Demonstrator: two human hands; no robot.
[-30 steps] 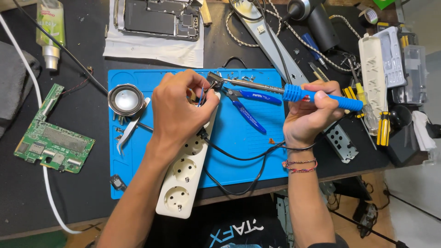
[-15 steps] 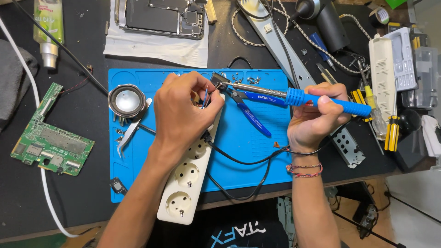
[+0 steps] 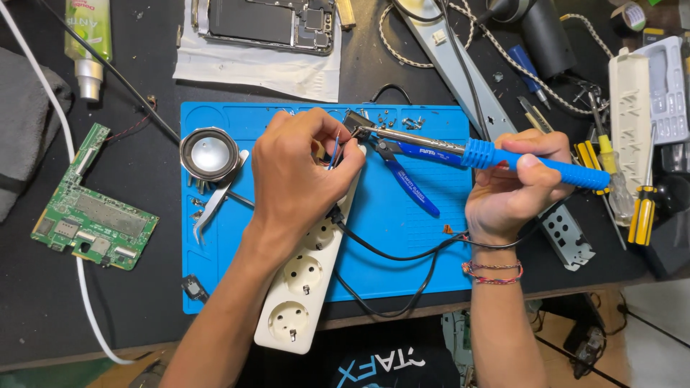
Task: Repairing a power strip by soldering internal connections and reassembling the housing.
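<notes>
The left hand (image 3: 302, 172) is closed in a pinch grasp on thin blue and red wires (image 3: 335, 149), holding them just above the top end of a white power strip (image 3: 305, 284) that lies slanted across the blue work mat (image 3: 402, 237). The right hand (image 3: 514, 190) is clenched around the blue handle of a soldering iron (image 3: 496, 156); the iron lies nearly level, and its metal tip meets the wire ends beside the left fingertips. Whether the tip actually touches the wires cannot be told. A black cable (image 3: 402, 259) runs from the strip in a loop across the mat toward the right wrist. Blue-handled cutters (image 3: 410, 176) lie on the mat directly under the iron's shaft. A round speaker (image 3: 208, 153) sits at the mat's left edge, with metal tweezers (image 3: 215, 201) just below it. The shallow compartments along the mat's upper rim hold small loose screws (image 3: 411, 123). On the black table, a green circuit board (image 3: 90, 219) lies left of the mat, well apart from both hands. An opened phone (image 3: 266, 18) rests on white paper above the mat. At the far right, a white parts case (image 3: 647, 100) stands beside yellow-handled screwdrivers (image 3: 643, 212); its contents cannot be made out.
</notes>
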